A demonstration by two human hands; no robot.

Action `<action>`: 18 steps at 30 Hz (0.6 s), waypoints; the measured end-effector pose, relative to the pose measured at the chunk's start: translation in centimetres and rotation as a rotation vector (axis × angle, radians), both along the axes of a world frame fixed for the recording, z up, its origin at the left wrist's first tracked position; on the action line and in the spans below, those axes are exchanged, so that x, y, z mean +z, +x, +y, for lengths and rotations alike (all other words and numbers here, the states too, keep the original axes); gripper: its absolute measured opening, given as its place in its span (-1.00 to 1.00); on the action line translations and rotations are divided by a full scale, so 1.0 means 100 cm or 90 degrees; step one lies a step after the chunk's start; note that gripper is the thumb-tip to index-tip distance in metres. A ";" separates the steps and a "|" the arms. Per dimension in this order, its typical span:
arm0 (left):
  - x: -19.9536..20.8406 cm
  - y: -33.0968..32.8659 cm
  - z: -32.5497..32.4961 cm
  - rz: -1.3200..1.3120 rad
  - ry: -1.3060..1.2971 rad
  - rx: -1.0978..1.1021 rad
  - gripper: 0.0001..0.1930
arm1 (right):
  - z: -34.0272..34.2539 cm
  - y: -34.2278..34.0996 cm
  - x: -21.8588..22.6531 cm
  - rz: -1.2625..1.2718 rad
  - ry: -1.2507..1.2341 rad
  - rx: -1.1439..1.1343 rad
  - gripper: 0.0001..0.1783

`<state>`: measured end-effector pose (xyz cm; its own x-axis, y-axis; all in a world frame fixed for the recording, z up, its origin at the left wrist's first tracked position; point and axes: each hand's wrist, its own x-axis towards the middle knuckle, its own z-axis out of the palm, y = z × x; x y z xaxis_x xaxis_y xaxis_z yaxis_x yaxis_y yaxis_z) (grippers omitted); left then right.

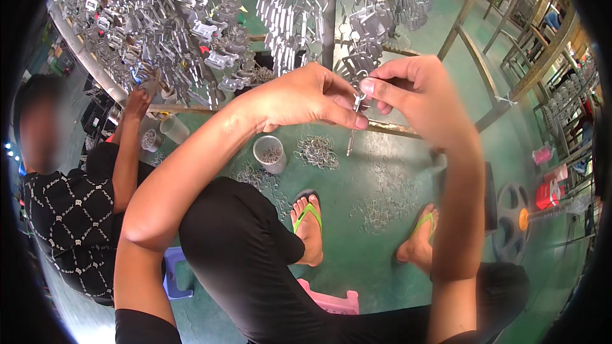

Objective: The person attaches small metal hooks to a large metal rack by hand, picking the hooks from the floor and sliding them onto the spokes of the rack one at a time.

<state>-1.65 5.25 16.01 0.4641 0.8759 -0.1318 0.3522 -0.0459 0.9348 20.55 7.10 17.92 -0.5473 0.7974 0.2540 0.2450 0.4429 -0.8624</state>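
Note:
My left hand (pixel 306 97) is closed, thumb and fingers pinching a slim silver metal part (pixel 351 137) whose narrow end hangs down. Close beside it, my right hand (pixel 414 92) pinches a small bent wire hook (pixel 360 97) at the top of that part. Whether the hook passes through the part is too small to tell. Just behind my fingers hangs a chain of grey metal frame-like pieces (pixel 370 25), strung on hooks.
Dense strings of metal parts (pixel 290 13) hang from a rack. On the green floor stand a white cup of hooks (pixel 270 155) and a pile of wire hooks (pixel 317 151). A co-worker (pixel 70 216) handles parts at left. A pink stool (pixel 330 299) is below me.

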 end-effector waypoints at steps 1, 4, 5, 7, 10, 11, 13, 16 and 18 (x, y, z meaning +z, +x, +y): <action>0.002 0.003 0.000 0.019 0.018 -0.002 -0.43 | 0.000 0.005 0.008 -0.071 0.002 -0.011 -0.82; -0.002 0.009 -0.002 0.085 0.040 0.013 -0.52 | -0.008 0.011 0.020 -0.288 0.054 -0.064 -0.84; -0.001 0.010 -0.005 0.113 0.041 0.025 -0.53 | -0.014 0.010 0.025 -0.357 0.081 -0.077 -0.84; -0.004 0.010 -0.006 0.154 0.039 0.030 -0.51 | -0.013 0.007 0.016 -0.435 0.022 -0.066 -0.83; -0.014 0.004 -0.003 0.163 0.076 0.063 -0.46 | 0.007 0.005 -0.054 -0.513 -0.039 -0.057 -0.81; -0.006 0.003 -0.005 0.178 0.085 0.076 -0.45 | 0.013 0.001 -0.098 -0.526 -0.040 -0.070 -0.80; -0.004 0.009 -0.004 0.182 0.103 0.074 -0.44 | 0.028 -0.004 -0.213 -0.490 -0.191 -0.068 -0.81; -0.011 0.003 -0.002 0.202 0.092 0.054 -0.43 | 0.016 -0.014 -0.357 -0.528 -0.264 -0.069 -0.86; -0.014 0.004 0.001 0.215 0.094 0.047 -0.42 | 0.005 -0.008 -0.417 -0.473 -0.291 -0.099 -0.87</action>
<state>-1.21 5.31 14.63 0.3506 0.9265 -0.1367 0.6469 -0.1341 0.7507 19.77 7.61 -23.81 -0.3206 0.8134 -0.4854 0.8414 0.0091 -0.5404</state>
